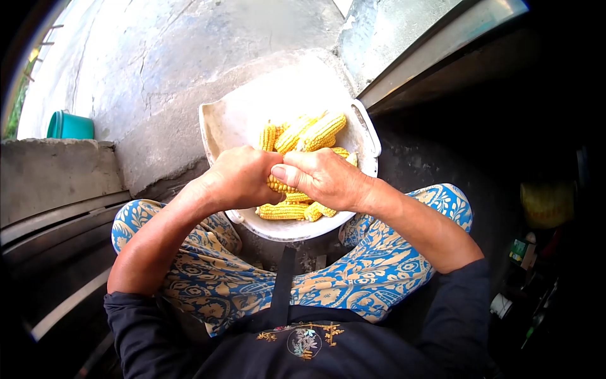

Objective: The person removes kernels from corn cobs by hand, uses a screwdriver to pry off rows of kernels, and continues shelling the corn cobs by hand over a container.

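Several yellow corn cobs (320, 132) lie in a white basin (218, 123) between my knees. My left hand (247, 175) and my right hand (325, 178) meet over the near half of the pile, both with curled fingers. Between them shows part of a corn cob (281, 185), gripped from both sides and mostly covered by my fingers. My right thumb lies across its top, against the left hand. More cobs (281, 211) rest below my hands, near the basin's front rim.
A teal bucket (71, 125) stands at the far left by a low concrete ledge (57, 164). Grey concrete floor (208, 38) stretches ahead. A metal-edged frame (435, 54) slants along the right, with dark shadow and small items beyond it.
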Available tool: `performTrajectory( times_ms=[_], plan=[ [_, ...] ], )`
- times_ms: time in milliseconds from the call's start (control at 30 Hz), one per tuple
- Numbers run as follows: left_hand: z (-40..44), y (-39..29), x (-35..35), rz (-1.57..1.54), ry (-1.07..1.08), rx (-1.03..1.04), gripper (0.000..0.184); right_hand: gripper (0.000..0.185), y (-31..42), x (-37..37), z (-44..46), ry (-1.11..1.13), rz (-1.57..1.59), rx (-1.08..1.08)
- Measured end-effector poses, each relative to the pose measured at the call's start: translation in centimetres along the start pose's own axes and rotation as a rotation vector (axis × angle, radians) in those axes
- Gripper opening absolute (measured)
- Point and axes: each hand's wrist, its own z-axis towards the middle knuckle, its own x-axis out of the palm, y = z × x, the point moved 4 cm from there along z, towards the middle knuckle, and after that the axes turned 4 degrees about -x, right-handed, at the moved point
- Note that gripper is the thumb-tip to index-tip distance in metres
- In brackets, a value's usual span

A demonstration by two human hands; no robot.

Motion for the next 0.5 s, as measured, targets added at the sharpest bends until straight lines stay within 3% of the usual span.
performTrajectory(
  times_ms=[267, 500],
  plan=[
    [-0.35, 0.21, 0.14, 0.046, 0.029, -0.015, 0.035, 0.042, -0.66, 0.81, 0.06, -0.142, 0.231, -0.072],
    [-0.29, 0.4, 0.17, 0.093, 0.027, -0.041, 0.036, 0.043, -1.08, 0.46, 0.32, -0.017, 0.313, -0.039]
  ],
)
